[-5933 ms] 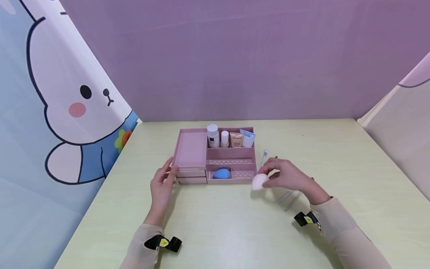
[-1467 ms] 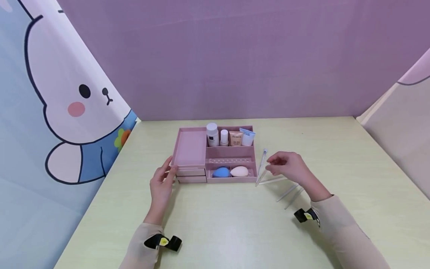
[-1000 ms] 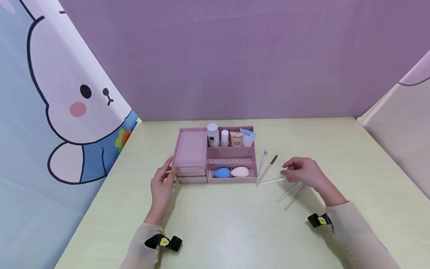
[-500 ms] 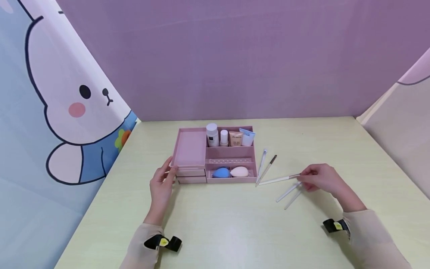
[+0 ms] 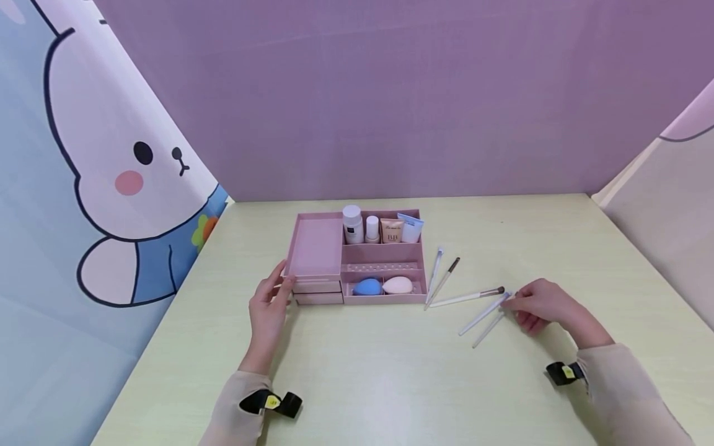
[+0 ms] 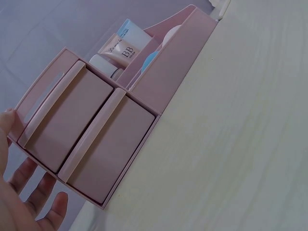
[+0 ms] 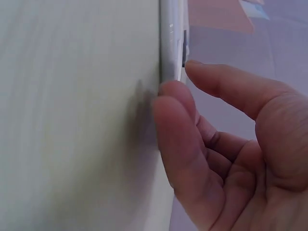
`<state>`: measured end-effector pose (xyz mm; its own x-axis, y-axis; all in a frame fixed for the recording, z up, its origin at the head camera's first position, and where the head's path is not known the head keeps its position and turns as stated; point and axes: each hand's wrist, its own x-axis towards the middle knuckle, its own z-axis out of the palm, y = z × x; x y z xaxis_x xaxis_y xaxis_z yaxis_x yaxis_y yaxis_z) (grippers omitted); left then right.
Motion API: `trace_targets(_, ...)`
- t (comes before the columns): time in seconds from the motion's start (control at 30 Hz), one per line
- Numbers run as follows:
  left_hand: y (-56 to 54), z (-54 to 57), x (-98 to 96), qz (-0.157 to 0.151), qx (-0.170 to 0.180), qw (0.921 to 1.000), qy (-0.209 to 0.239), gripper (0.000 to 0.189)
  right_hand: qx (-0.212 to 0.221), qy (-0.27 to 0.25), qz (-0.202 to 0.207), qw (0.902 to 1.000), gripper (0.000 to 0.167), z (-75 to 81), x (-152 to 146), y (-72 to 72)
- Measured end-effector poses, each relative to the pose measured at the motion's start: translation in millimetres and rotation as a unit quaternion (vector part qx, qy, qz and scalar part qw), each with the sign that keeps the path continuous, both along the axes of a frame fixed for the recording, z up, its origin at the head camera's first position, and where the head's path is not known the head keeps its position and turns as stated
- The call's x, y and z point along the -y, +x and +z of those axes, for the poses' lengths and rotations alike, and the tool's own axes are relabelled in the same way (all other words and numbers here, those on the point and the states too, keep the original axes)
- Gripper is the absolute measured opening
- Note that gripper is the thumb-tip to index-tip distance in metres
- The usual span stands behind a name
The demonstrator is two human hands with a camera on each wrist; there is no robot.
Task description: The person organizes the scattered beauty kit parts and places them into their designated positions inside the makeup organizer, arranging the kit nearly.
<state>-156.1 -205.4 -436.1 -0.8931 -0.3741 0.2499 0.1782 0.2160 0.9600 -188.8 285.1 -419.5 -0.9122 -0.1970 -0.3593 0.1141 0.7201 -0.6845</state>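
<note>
A pink makeup organizer (image 5: pixel 315 241) stands on the table. At its left front corner rests my left hand (image 5: pixel 270 306), thumb at the front and relaxed fingers along the side. In the left wrist view the fingers (image 6: pixel 41 192) reach beside the two drawers (image 6: pixel 108 149). My right hand (image 5: pixel 538 306) is low over the table, its fingertips at the upper end of a white makeup brush (image 5: pixel 480 317). The right wrist view shows a gap between thumb (image 7: pixel 216 79) and forefinger (image 7: pixel 175 134). Another thin brush (image 5: pixel 488 331) lies beside that one, its far end hidden by the hand.
Three more brushes lie right of the organizer: a white one (image 5: pixel 460 300), a dark-tipped one (image 5: pixel 443 282) and a pale one (image 5: pixel 434 275). The organizer holds a blue sponge (image 5: pixel 368 287), a pink sponge (image 5: pixel 398 285), a white bottle (image 5: pixel 353 224), a small bottle (image 5: pixel 372 229) and two tubes (image 5: pixel 392 230).
The pink sponge, earlier in the right hand, is now in the organizer beside the blue one. The right hand has moved right and down to the brushes; the left hand has stayed put.
</note>
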Motion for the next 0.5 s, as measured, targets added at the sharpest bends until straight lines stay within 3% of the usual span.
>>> trace_targets(0.23, -2.2, -2.7, 0.7, 0.002, 0.000, 1.0000, -0.007, 0.038, 0.017, 0.011, 0.004, 0.9998, 0.035, -4.9, 0.0, -3.9)
trace_targets(0.5, -2.3, -3.2, 0.4, 0.005, -0.007, 0.9999, -0.010, 0.038, 0.007, 0.028, 0.009, 0.9995, 0.025, -1.2, 2.7, -7.8)
